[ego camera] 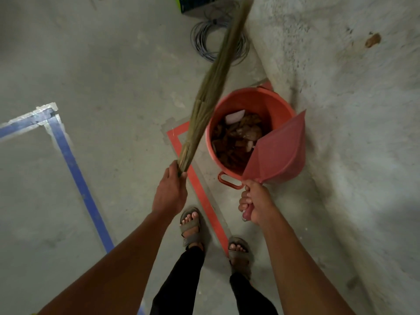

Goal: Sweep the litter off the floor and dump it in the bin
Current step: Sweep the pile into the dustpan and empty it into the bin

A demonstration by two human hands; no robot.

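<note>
A red bin [268,101] stands on the concrete floor beside the wall, holding brown dry leaves and a pale scrap [236,135]. My right hand [254,201] grips the handle of a red dustpan [281,151], which is tipped up over the bin's right rim with its mouth toward the inside. My left hand [170,189] grips the base of a straw broom [216,78]. The broom's bristles point up and away, past the bin's left side.
A rough plaster wall [352,110] runs along the right. Red tape [195,176] marks a square around the bin, blue tape [68,160] lies to the left. A coil of grey cable [204,42] and a green box [195,3] sit beyond the bin. My sandalled feet [192,226] stand near the bin.
</note>
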